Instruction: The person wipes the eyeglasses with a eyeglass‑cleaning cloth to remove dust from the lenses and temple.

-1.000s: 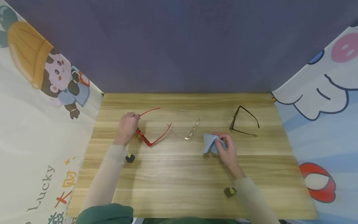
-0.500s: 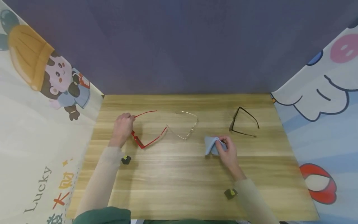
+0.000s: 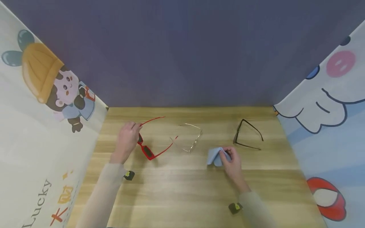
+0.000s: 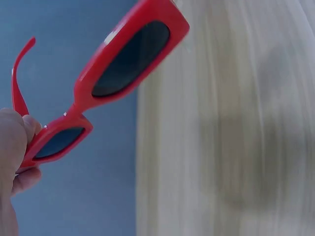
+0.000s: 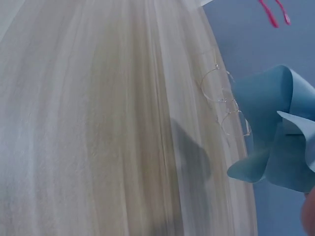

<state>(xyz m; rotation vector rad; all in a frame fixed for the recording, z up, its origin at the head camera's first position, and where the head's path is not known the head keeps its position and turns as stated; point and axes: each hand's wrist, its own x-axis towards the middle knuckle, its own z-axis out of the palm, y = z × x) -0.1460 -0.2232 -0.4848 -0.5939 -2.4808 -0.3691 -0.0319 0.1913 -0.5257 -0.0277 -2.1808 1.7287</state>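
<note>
Head view: red sunglasses (image 3: 147, 152), dark lenses, both temples unfolded. They are at the left of the worktop (image 3: 182, 196), in the left hand (image 3: 126, 141), whose thumb and fingers pinch the far corner of the frame by the hinge. Long axis of the front slants from the pinched corner toward the person and to the right; the temples point right and away from the person. Left wrist view shows the same front running from the fingers at lower left to a free end at upper right.

Cloth (image 3: 214, 156): pale blue, right of centre, pinched between thumb and fingers of the right hand (image 3: 232, 163); its loose folds lie toward the left.

Wire-rimmed glasses (image 3: 195, 142): thin metal, on the worktop between the hands. Front slants, far end to the right; temples open leftward, one tip near a temple tip of the red pair.

Black-framed glasses (image 3: 236, 134): on the worktop beyond the right hand. Front faces left; temples spread to the right and slightly toward the person.
</note>
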